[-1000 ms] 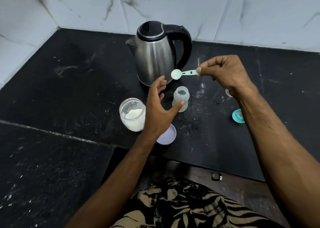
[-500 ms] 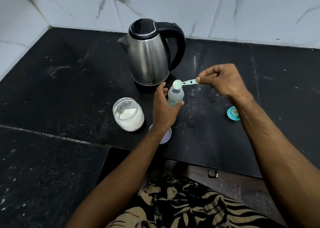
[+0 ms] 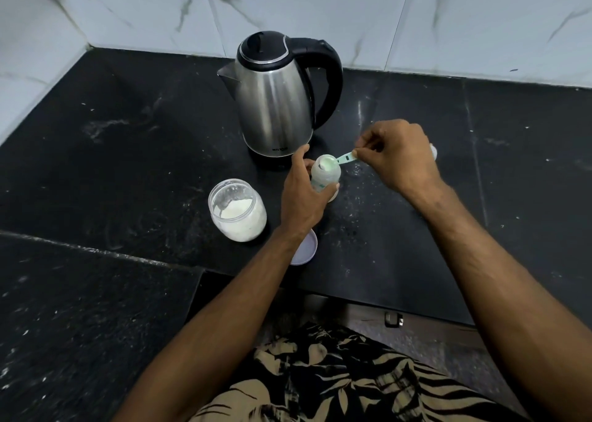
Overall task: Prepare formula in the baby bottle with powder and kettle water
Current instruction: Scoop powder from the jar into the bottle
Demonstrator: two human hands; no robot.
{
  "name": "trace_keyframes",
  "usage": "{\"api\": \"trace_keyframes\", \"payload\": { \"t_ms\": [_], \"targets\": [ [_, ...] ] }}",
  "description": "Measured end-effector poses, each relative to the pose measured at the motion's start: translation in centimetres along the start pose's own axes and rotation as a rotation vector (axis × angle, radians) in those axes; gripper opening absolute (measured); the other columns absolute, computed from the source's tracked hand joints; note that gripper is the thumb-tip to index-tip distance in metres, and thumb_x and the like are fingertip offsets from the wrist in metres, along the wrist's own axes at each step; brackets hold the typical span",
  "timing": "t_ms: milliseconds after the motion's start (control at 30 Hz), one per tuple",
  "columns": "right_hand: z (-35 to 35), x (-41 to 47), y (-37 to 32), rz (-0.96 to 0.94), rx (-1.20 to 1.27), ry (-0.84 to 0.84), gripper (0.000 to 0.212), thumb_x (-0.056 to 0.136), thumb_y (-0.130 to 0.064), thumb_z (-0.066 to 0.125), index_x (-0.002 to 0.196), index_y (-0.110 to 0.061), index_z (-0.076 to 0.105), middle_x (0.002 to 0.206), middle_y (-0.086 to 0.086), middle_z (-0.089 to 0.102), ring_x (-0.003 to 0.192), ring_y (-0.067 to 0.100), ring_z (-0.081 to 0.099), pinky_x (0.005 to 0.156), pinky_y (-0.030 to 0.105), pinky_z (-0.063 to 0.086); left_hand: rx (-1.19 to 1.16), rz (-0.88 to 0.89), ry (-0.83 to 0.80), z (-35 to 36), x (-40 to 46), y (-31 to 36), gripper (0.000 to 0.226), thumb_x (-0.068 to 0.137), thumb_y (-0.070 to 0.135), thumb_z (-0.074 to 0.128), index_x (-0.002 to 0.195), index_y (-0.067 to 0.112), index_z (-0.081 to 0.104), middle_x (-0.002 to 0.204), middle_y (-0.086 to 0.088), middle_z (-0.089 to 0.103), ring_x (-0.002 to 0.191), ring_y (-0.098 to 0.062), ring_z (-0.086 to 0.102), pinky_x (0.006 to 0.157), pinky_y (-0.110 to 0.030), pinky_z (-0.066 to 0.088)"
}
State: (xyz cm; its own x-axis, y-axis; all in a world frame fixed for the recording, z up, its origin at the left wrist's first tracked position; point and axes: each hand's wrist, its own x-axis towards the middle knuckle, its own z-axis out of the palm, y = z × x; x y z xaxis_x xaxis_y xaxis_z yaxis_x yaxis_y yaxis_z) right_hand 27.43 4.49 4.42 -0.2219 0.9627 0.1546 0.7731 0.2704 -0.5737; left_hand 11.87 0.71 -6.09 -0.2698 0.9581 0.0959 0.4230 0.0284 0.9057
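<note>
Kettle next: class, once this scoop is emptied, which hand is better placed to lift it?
Right, probably. The right hand sits nearest the kettle handle and holds only the scoop; the left hand grips the bottle.

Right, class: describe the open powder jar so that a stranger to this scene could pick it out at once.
Find the steel kettle on the black counter. In front of it, left of the baby bottle that the left hand grips, stands the jar. It alone is squat, clear, lidless and part full of white powder.
</note>
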Motion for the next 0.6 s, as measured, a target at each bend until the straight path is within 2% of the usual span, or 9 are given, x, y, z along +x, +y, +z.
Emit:
{"api": "trace_keyframes", "payload": {
  "t_ms": [100,167,300,433,500,600],
  "targets": [
    [0.8,-0.4,-1.0,-0.144,-0.173,0.001,0.003,0.086,-0.015,0.067,0.087,-0.013,0.070,0.081,0.005,0.072,0.078,0.029,0.065,0.073,0.036,0.049,0.016,0.010,0.003,-0.1,0.1,0.1,0.086,0.072,0.028,0.081,0.143,0.019,0.034,0.116,0.001,0.062,0.107,-0.017,0.061,0.091,-0.046,0.052],
    [1.3,-0.7,-1.5,-0.208,-0.226,-0.009,0.007,0.085,-0.011,0.060,0.084,-0.010,0.066,0.075,0.009,0.068,0.073,0.037,0.062,0.070,0.044,0.052,0.031,0.014,0.001,-0.1,0.1,0.2,0.086,0.072,0.027,0.082,0.143,0.018,0.035,0.115,0.001,0.063,0.106,-0.017,0.061,0.091,-0.045,0.052],
    [2.0,-0.9,-2.2,-0.319,-0.261,-0.033,0.007,0.084,-0.005,0.056,0.081,-0.007,0.062,0.069,0.009,0.063,0.063,0.034,0.060,0.060,0.043,0.053,0.056,0.017,-0.001,-0.2,0.2,0.3,0.084,0.071,0.024,0.082,0.141,0.015,0.036,0.115,-0.001,0.064,0.107,-0.019,0.062,0.091,-0.045,0.052],
    [2.0,-1.0,-2.7,-0.451,-0.246,-0.140,0.005,0.089,-0.007,0.064,0.090,-0.007,0.069,0.082,0.010,0.069,0.074,0.029,0.066,0.064,0.039,0.054,0.072,0.007,-0.002,-0.2,0.3,0.3,0.082,0.072,0.026,0.082,0.140,0.017,0.037,0.120,-0.002,0.064,0.109,-0.019,0.062,0.092,-0.045,0.053],
    [1.9,-0.7,-2.6,-0.445,-0.208,-0.160,0.009,0.088,-0.009,0.067,0.096,-0.009,0.072,0.087,0.008,0.072,0.079,0.026,0.067,0.067,0.035,0.053,0.073,0.008,-0.003,-0.2,0.3,0.3,0.082,0.071,0.026,0.083,0.139,0.017,0.038,0.121,-0.002,0.065,0.109,-0.020,0.063,0.091,-0.045,0.053],
    [2.0,-0.2,-2.1,-0.390,-0.143,-0.154,0.011,0.087,-0.013,0.068,0.097,-0.012,0.072,0.084,0.004,0.073,0.078,0.023,0.068,0.070,0.040,0.056,0.080,0.004,-0.007,-0.3,0.2,0.4,0.083,0.070,0.026,0.084,0.138,0.017,0.038,0.119,-0.001,0.065,0.108,-0.019,0.062,0.091,-0.044,0.053]
  ]
}}
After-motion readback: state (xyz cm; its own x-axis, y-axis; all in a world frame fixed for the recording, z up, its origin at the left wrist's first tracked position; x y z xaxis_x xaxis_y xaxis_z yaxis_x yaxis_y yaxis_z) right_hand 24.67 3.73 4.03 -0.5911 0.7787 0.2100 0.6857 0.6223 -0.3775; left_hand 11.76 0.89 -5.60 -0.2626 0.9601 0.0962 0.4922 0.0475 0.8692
